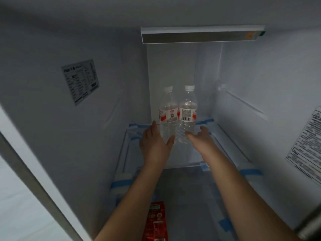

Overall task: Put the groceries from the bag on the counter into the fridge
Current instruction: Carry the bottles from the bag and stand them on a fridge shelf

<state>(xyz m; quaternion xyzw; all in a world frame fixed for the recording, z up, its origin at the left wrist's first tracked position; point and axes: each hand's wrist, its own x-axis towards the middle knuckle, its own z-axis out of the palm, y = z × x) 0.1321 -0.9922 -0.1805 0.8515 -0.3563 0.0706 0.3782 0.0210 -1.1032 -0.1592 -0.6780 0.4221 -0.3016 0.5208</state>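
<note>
Two clear water bottles with white caps and red-and-white labels stand upright side by side at the back of the fridge's glass shelf (pixel 224 146). My left hand (pixel 156 141) straddles the lower part of the left bottle (pixel 167 112), with straight fingers along its left side and the thumb across its front. My right hand (pixel 199 138) is spread at the base of the right bottle (pixel 188 108). Its thumb touches the bottle and its fingers stand a little off to the right. A red flat packet (pixel 157 221) lies on the level below, between my forearms.
The fridge's white side walls carry printed labels, one on the left (pixel 80 81) and one on the right (pixel 307 150). A long light bar (pixel 199 34) hangs at the top. Blue tape strips (pixel 121 182) mark the shelf edges. The fridge's left edge (pixel 34 180) runs diagonally.
</note>
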